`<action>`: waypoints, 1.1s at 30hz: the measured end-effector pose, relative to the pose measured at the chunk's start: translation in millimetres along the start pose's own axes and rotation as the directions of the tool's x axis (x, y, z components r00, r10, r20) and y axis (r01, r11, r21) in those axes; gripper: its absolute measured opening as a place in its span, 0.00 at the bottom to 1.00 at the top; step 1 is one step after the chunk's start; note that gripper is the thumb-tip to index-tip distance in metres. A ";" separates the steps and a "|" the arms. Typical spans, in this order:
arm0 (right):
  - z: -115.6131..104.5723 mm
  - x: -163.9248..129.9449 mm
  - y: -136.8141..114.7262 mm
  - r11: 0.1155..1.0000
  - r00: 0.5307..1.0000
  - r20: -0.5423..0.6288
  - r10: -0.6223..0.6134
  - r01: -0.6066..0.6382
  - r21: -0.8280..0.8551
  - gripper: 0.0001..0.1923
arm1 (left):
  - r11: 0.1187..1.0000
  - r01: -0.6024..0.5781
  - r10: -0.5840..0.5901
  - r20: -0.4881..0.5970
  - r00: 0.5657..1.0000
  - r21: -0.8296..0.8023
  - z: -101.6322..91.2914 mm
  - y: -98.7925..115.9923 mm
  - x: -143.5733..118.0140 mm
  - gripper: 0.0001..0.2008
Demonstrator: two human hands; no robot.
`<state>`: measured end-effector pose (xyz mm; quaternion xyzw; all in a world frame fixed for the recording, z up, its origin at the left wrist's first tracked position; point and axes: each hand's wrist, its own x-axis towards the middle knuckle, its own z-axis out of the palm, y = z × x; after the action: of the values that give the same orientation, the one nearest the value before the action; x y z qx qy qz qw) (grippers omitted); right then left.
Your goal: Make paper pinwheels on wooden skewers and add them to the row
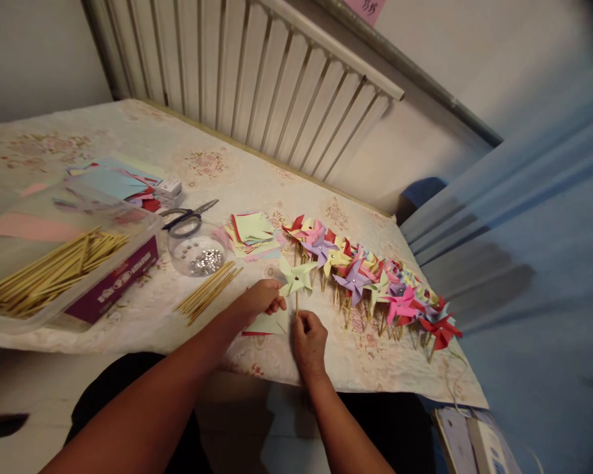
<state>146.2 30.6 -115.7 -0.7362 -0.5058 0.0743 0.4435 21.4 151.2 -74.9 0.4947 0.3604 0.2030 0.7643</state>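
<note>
A pale green paper pinwheel (297,278) on a thin wooden stick stands upright between my hands. My right hand (310,339) is closed around the lower part of its stick. My left hand (265,297) is beside the pinwheel's left blade, its fingers curled; whether they pinch the paper I cannot make out. Below the left hand lies light green paper (267,324) with a red edge under it. Just right of the pinwheel, several finished pinwheels (356,280) in red, purple, yellow and pink stand in a long row.
Loose sticks (208,293) lie left of my hands. Beyond them are a round clear dish (197,253) of shiny metal pieces, scissors (188,217) and a stack of paper squares (252,230). A plastic box (113,280) holding many sticks stands at left. A radiator (257,72) borders the table.
</note>
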 end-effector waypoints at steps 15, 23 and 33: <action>0.5 -0.5 2.2 1.000 1.000 -0.003 -0.009 0.009 0.005 0.09 | 1.000 0.008 -0.008 0.002 1.000 0.007 1.0 5.7 -3.1 0.04; 0.5 -0.1 0.8 1.000 1.000 -0.011 -0.011 0.011 -0.003 0.10 | 0.998 0.041 -0.041 0.005 0.999 -0.056 -1.3 3.7 -2.3 0.10; 0.6 -0.2 0.2 1.000 1.000 -0.002 0.010 -0.010 0.020 0.09 | 0.996 0.046 -0.046 -0.009 0.999 -0.080 -2.1 3.9 -0.1 0.14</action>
<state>145.8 30.8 -116.2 -0.7342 -0.5010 0.0807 0.4511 20.0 154.1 -71.8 0.4541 0.3674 0.2023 0.7861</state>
